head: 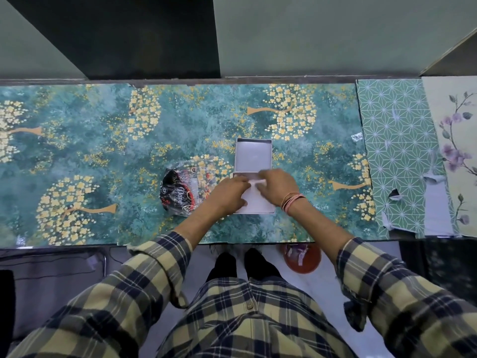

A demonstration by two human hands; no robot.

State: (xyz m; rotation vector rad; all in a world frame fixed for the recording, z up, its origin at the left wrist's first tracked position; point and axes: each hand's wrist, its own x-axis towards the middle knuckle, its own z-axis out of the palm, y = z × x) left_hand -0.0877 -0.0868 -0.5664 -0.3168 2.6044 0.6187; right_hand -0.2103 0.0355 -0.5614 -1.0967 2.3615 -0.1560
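Note:
Two shallow white box halves lie end to end on the teal flowered table (103, 151). The far half (253, 155) shows its bare inside. The near half (256, 202) is partly covered by both hands. My left hand (228, 193) rests on its left side with curled fingers, and my right hand (277, 186) is over its far right part. Between the fingertips sits a small white piece (258, 182), apparently pinched by both hands, though motion blur hides the exact grip.
A crumpled clear wrapper with black and red print (180, 192) lies just left of my left hand. Green patterned paper (400, 151) and floral paper (456, 140) cover the table's right end. A red-orange round object (302, 257) sits on the floor under the near edge.

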